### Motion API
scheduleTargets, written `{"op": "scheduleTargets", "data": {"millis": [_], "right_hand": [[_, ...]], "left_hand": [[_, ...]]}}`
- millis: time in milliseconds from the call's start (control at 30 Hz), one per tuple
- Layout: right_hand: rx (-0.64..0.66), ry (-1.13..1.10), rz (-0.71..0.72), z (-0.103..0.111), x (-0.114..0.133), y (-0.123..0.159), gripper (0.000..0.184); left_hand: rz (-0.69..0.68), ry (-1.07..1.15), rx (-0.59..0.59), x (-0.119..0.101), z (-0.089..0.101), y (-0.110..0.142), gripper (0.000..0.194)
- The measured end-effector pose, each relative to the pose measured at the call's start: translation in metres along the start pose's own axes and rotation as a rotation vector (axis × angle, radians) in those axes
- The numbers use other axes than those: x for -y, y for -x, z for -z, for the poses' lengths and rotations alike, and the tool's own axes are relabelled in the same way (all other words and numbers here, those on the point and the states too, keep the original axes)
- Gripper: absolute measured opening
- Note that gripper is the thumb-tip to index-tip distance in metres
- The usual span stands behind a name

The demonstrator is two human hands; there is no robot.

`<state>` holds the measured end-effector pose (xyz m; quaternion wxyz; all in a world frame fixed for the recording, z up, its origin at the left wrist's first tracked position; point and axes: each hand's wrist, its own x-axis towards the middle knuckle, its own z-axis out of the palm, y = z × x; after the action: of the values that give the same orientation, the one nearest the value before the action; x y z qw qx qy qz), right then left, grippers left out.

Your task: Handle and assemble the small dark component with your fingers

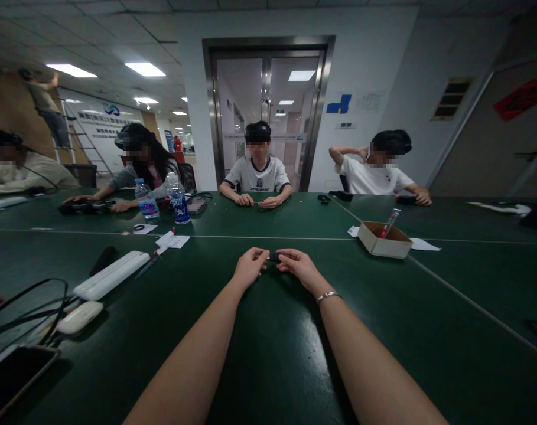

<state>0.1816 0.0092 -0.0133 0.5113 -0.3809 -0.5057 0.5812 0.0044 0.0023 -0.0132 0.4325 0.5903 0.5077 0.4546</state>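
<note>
My left hand [249,267] and my right hand [298,265] meet over the dark green table [268,348], fingers pinched from both sides on a small dark object [274,257] held between them. What the object is I cannot make out. Both forearms stretch forward from the bottom of the head view, and a thin bracelet [328,296] sits on my right wrist.
An open cardboard box [384,240] with a pen stands to the right, papers beside it. A white power strip [111,274], a white mouse-like device [80,317], cables and a phone [15,378] lie left. Two water bottles [178,199] and several seated people are across the table.
</note>
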Motion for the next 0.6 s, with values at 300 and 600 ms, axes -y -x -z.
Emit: {"op": "scheduleTargets", "data": {"millis": [300, 600], "right_hand": [[0.029, 0.017, 0.019, 0.0013, -0.0010, 0.0004, 0.024], [0.022, -0.001, 0.008, 0.0005, 0.0003, 0.0005, 0.022]], "left_hand": [[0.002, 0.009, 0.009, -0.0007, -0.0001, 0.0004, 0.030], [-0.074, -0.041, 0.020, 0.0021, 0.0012, 0.0007, 0.032]]}}
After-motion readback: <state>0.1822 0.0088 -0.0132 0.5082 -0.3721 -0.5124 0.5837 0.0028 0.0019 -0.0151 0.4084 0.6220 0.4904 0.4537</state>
